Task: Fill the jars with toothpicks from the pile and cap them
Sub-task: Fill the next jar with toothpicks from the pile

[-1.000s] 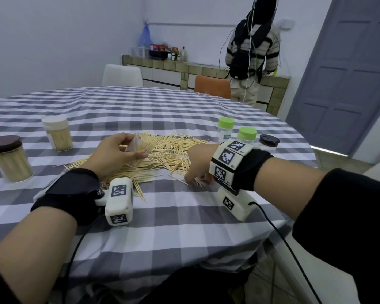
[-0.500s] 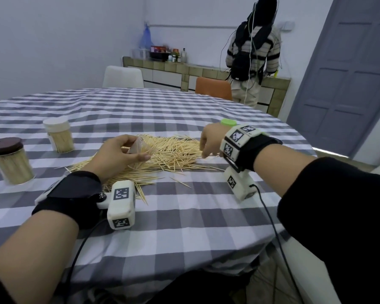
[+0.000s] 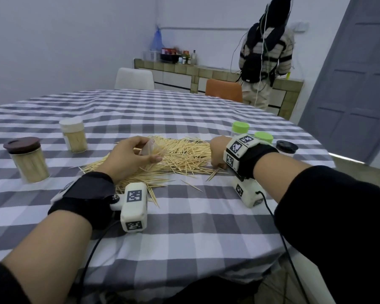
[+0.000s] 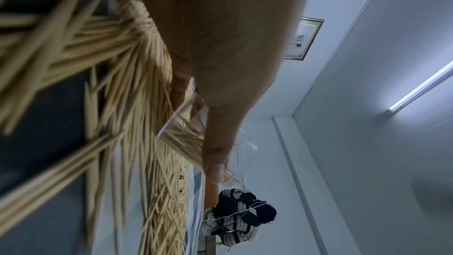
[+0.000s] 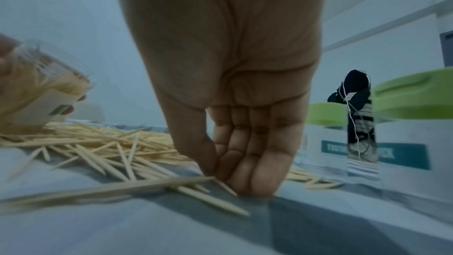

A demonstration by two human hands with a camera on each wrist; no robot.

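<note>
Checked-cloth table [image 3: 184, 227] under toothpick pile [image 3: 180, 156], capped jars [image 3: 30, 160].

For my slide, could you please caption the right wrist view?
Right hand pinches toothpicks off the checked cloth, beside green-capped jars, while a tilted clear jar waits at left.

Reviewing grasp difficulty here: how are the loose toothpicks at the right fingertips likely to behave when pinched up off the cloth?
The toothpicks look thin and stiff, so they probably won't bend. They lie flat on the tablecloth, likely hard to get under. Crossed as they are, the right hand may lift several or scatter some.
</note>
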